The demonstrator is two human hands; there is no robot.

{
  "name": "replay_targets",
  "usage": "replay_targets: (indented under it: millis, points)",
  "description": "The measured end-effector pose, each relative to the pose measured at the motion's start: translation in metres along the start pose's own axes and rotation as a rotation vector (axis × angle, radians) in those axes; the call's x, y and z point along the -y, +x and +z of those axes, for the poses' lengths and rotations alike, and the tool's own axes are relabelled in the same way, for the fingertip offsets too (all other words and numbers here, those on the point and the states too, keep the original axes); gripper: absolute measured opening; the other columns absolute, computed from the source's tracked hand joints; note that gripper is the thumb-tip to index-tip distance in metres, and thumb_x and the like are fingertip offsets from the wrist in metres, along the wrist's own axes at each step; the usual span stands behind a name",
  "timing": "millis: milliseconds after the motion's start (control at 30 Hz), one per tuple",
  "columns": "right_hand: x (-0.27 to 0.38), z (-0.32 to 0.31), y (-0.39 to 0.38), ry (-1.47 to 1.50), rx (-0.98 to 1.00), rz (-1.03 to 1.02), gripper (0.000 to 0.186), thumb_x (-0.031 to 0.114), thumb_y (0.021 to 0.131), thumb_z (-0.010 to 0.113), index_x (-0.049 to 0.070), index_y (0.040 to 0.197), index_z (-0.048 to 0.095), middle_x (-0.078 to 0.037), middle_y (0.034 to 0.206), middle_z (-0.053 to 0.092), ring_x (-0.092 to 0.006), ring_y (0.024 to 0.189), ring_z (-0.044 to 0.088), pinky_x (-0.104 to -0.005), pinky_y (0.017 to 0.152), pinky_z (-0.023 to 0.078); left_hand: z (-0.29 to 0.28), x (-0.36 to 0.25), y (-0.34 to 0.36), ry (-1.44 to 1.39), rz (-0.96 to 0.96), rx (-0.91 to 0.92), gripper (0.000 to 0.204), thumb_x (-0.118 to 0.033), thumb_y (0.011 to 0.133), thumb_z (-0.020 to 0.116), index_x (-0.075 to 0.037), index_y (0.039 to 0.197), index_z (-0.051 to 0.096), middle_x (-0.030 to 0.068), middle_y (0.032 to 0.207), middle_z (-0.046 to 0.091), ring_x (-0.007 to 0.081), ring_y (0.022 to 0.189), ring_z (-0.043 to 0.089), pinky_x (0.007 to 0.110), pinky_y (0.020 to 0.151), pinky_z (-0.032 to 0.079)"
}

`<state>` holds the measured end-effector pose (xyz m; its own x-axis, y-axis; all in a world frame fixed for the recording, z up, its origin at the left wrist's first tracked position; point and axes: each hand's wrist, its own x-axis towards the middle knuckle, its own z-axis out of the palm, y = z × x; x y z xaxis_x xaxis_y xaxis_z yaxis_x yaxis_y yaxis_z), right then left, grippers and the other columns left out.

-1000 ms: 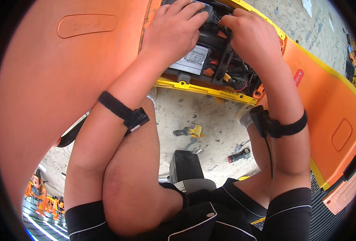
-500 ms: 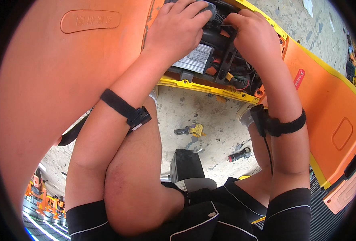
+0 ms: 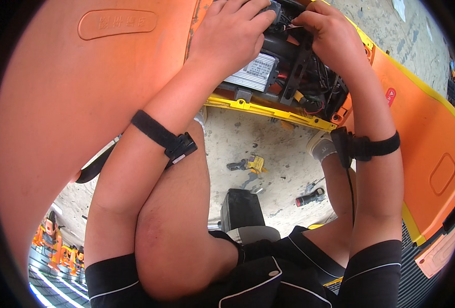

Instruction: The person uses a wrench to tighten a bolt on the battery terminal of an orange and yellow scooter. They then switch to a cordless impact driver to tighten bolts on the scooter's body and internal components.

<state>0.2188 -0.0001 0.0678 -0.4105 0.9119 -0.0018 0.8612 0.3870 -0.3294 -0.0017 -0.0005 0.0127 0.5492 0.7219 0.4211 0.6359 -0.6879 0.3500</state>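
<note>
An orange and yellow body has an open compartment (image 3: 301, 62) crowded with black parts, cables and a finned silver box (image 3: 254, 73) bearing a label. At its top, my left hand (image 3: 230, 35) lies with curled fingers gripping a dark component (image 3: 273, 11), whose shape is mostly hidden. My right hand (image 3: 333, 36) is beside it among the cables, thumb and index finger closed on something small and thin that I cannot make out. Both forearms wear black straps with small devices.
An orange panel (image 3: 73, 77) fills the left, another (image 3: 428, 159) the right. Between my legs a black block (image 3: 240, 210) stands on the stained floor, with a black-and-yellow tool (image 3: 250, 164) and a dark cylindrical tool (image 3: 309, 197) lying beyond. Orange machines (image 3: 58, 241) show at lower left.
The whole view has shifted slightly. My right hand has moved a little up and right, still pinched among the cables; my left hand stays on the dark component.
</note>
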Motion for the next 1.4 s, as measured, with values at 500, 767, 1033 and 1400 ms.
replay_targets:
  millis: [500,767,1033,1400]
  points:
    - [-0.021,-0.008,0.016,0.159,0.09,-0.117,0.02,-0.006,0.075,0.068,0.003,0.092,0.075,-0.016,0.093,0.066,-0.0372,0.095,0.065,-0.0413,0.082,0.053,0.001,-0.001,0.0,0.023,0.008,0.003,0.039,-0.012,0.079,0.069,-0.008,0.118,0.068,0.0084,0.128,0.064,0.0274,0.126,0.055,0.043,0.1,0.044]
    - [-0.022,-0.016,0.03,0.109,0.205,-0.182,0.021,-0.007,0.072,0.065,0.003,0.089,0.074,-0.018,0.092,0.066,-0.0386,0.093,0.065,-0.0433,0.081,0.053,0.0,0.0,0.004,0.041,0.047,-0.014,0.035,-0.012,0.084,0.066,-0.005,0.118,0.067,0.0119,0.123,0.066,0.0298,0.118,0.061,0.043,0.096,0.048]
    - [-0.028,-0.02,0.037,0.088,0.257,-0.186,0.022,-0.005,0.072,0.066,0.003,0.09,0.074,-0.017,0.091,0.066,-0.0384,0.091,0.066,-0.0441,0.08,0.053,0.01,0.001,-0.002,0.096,-0.011,0.033,0.04,-0.01,0.085,0.068,-0.016,0.124,0.07,0.0001,0.135,0.064,0.022,0.132,0.056,0.041,0.104,0.045]
    - [0.006,0.008,-0.015,-0.158,-0.059,0.095,0.022,0.009,0.081,0.072,0.011,0.101,0.077,-0.009,0.095,0.068,-0.0321,0.095,0.068,-0.0439,0.082,0.056,0.009,0.0,-0.001,0.085,-0.022,0.042,0.04,-0.009,0.084,0.067,-0.015,0.123,0.069,0.0001,0.135,0.065,0.0227,0.132,0.055,0.042,0.104,0.045]
